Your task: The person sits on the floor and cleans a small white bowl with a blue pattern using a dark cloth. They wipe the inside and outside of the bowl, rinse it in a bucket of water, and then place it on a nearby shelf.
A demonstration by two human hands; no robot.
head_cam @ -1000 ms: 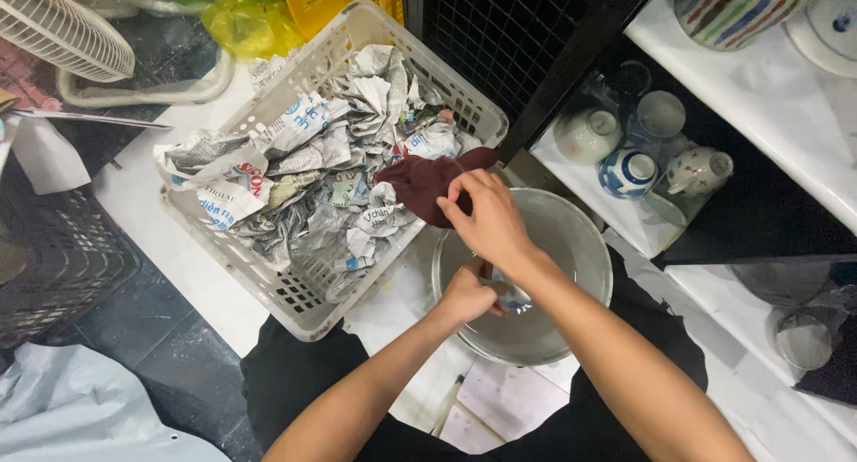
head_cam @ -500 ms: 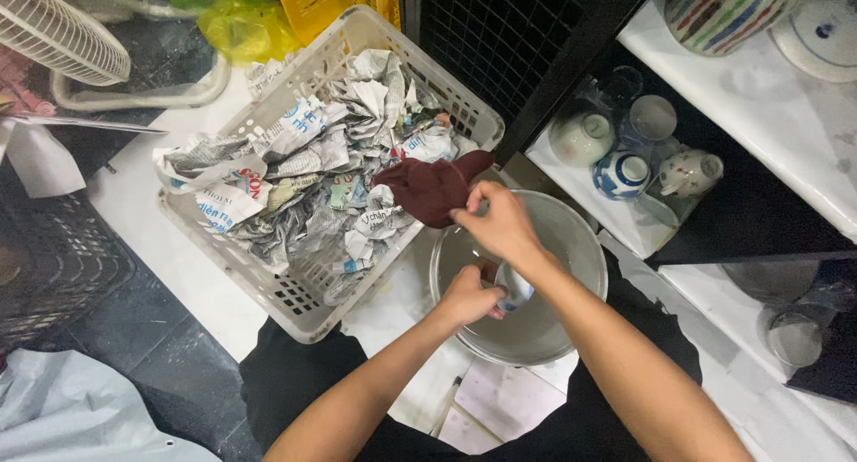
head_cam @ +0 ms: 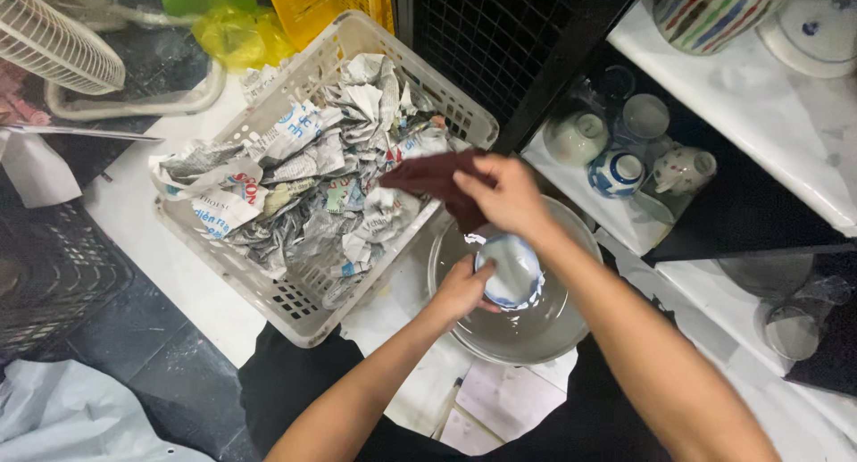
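Small white-and-blue bowl point(head_cam: 511, 270), tilted, over the large grey basin point(head_cam: 571, 328). Left hand point(head_cam: 461, 290) grips the bowl's left rim, fingers closed on it. Right hand point(head_cam: 504, 192), just above the bowl and apart from it, is closed on a dark red cloth point(head_cam: 433, 176), which hangs over the edge of the white basket point(head_cam: 295, 306) of crumpled newspaper point(head_cam: 303, 190). 4 ceramic pieces stand on the shelf point(head_cam: 625, 216) to the right. Compared with 0.5 s earlier, the right hand has lifted the cloth off the bowl, exposing its inside.
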